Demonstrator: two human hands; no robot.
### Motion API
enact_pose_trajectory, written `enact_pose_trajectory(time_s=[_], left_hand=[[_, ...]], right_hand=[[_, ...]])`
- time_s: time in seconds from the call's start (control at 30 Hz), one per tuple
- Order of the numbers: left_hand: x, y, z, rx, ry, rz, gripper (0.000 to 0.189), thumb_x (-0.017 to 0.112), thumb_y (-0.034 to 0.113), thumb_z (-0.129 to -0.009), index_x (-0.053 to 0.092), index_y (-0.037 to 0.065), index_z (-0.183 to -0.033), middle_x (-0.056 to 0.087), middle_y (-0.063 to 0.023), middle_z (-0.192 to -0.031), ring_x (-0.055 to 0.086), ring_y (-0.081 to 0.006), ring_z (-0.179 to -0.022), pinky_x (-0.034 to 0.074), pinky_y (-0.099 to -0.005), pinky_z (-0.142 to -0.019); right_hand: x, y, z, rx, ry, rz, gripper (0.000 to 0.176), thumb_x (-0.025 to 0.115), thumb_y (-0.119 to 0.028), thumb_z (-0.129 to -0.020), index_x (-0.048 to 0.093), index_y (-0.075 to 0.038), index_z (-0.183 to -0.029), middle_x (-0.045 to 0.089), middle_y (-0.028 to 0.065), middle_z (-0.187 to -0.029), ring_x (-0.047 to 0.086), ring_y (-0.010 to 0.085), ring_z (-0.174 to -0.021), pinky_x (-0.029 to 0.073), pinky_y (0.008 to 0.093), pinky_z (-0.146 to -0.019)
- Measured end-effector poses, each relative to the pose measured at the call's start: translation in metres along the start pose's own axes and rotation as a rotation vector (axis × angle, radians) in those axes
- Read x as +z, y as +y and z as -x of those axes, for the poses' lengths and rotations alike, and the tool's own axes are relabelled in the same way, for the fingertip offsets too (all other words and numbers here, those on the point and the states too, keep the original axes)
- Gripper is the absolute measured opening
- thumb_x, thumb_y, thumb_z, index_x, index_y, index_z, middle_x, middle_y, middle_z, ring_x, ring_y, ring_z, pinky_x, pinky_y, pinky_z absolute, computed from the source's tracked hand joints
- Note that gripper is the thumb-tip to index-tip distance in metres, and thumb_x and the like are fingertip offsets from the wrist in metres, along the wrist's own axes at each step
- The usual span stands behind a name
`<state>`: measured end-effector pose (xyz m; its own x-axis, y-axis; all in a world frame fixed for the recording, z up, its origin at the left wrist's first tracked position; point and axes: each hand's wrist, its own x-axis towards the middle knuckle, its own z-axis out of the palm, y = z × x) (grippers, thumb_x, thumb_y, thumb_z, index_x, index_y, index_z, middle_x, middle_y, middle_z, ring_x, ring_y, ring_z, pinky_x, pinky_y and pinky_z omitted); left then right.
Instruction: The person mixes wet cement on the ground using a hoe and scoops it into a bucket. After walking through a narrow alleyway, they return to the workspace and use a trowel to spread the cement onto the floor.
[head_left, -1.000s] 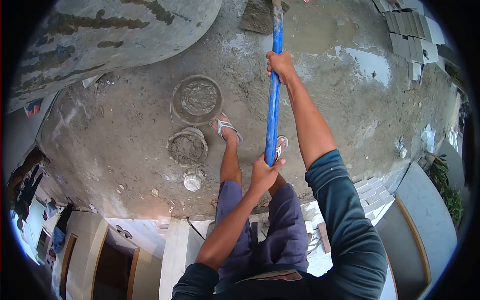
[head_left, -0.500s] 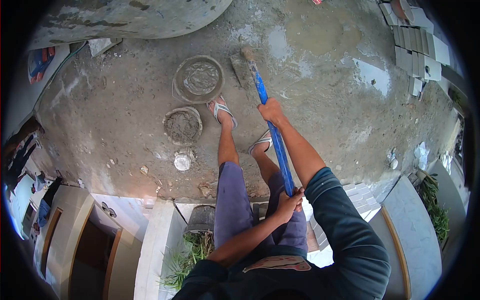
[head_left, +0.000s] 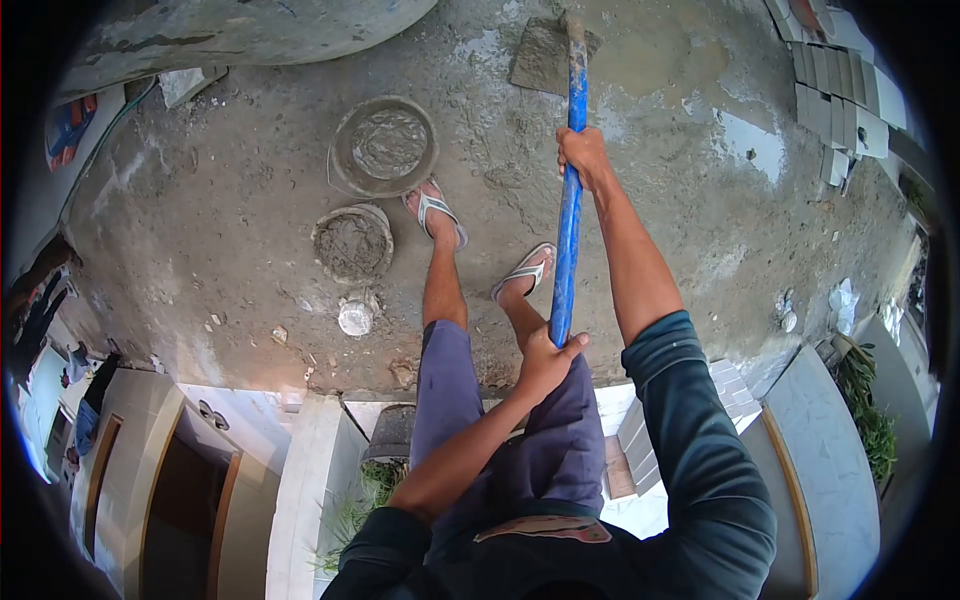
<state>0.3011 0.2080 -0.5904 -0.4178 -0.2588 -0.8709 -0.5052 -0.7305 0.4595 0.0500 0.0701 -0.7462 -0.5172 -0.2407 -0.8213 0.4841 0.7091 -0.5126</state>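
A hoe with a blue handle (head_left: 568,225) reaches away from me over the wet ground. Its flat, mortar-coated blade (head_left: 540,58) rests on the grey floor at the far end. My right hand (head_left: 584,156) is wrapped round the upper part of the handle. Lower down, near the butt end, my left hand (head_left: 546,362) grips the same handle. Left of the hoe stands a round basin (head_left: 336,160) of wet mortar, just beyond my left foot. A smaller bucket (head_left: 318,240) of thicker mortar sits closer to me.
A small white container (head_left: 355,317) stands below the bucket. Stacked grey blocks (head_left: 838,90) lie at the upper right, near a puddle (head_left: 752,150). A large curved concrete form (head_left: 250,35) fills the upper left. Plants (head_left: 868,420) grow at the right.
The hoe's blade has moved away and to the right, its handle now nearly upright in view. Both hands have gone forward with it, still gripping.
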Motion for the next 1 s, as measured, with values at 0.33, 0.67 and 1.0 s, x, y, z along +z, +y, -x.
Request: enact_pose_trajectory(time_s=[0.33,0.67,1.0], left_hand=[[-0.046,0.036,0.081,-0.318,0.004,0.188,0.036,0.078,0.025,-0.082,0.045,0.012,-0.078,0.041,0.0051,-0.056,0.039,-0.0043,-0.042,0.030,-0.0227,-0.037],[-0.103,0.063,0.109,-0.370,0.052,-0.469,0.033,0.080,0.024,-0.078,0.056,0.001,-0.078,0.044,0.0006,-0.063,0.039,-0.0113,-0.059,0.036,-0.0318,-0.054],[-0.064,0.042,0.101,-0.241,0.002,-0.306,0.034,0.078,0.029,-0.080,0.058,0.002,-0.083,0.052,-0.0019,-0.059,0.049,-0.0110,-0.043,0.038,-0.0279,-0.039]], right_hand=[[0.019,0.057,0.048,0.266,-0.006,-0.115,0.014,0.054,-0.007,-0.081,0.053,-0.002,-0.068,0.049,0.0076,-0.055,0.049,0.0176,-0.044,0.042,0.0337,-0.040],[0.040,0.114,0.083,0.377,0.044,-0.481,0.015,0.054,-0.008,-0.083,0.054,-0.002,-0.069,0.049,0.0087,-0.054,0.048,0.0195,-0.042,0.043,0.0357,-0.040],[0.014,0.112,0.069,0.341,0.001,-0.482,0.015,0.057,-0.011,-0.084,0.056,-0.003,-0.072,0.050,0.0063,-0.056,0.049,0.0176,-0.043,0.046,0.0350,-0.040]])
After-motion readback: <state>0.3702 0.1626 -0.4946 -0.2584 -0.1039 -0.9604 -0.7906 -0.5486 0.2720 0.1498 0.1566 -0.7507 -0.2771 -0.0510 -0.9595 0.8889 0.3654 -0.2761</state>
